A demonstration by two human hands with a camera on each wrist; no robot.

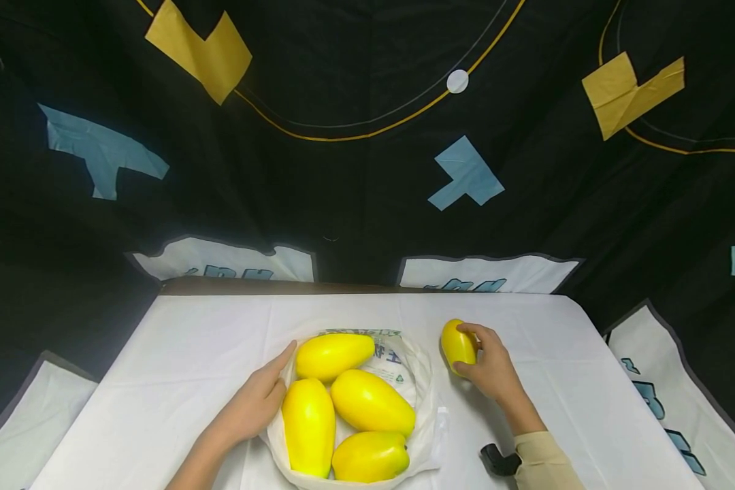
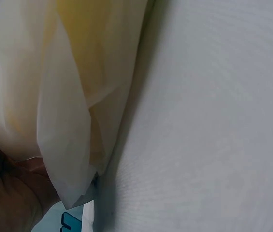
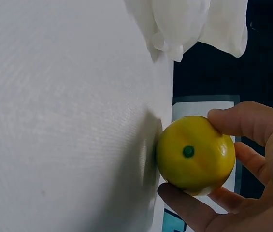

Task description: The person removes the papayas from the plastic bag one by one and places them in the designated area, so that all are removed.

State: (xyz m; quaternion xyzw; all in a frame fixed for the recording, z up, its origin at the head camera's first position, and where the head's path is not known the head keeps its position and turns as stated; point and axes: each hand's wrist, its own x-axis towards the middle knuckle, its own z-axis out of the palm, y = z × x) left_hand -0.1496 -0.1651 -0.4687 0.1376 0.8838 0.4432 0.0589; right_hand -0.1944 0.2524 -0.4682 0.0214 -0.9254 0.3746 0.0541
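Several yellow mangoes [image 1: 372,403] lie in a white plastic bag [image 1: 425,435] whose mouth faces up. My left hand [image 1: 258,401] holds the bag's left rim, with the index finger stretched along it. In the left wrist view, the bag [image 2: 66,159] partly hides the fingers of that hand [image 2: 10,200]. Right of the bag, my right hand [image 1: 491,364] grips another mango [image 1: 456,344] between thumb and fingers. The right wrist view shows this mango [image 3: 196,159] end-on with a small green stem spot, close to the white tabletop.
A black curved object [image 1: 498,461] lies on the white-covered table [image 1: 545,361] beside the right sleeve [image 1: 545,463]. Behind the table hangs a dark curtain [image 1: 355,197] with gold and blue shapes.
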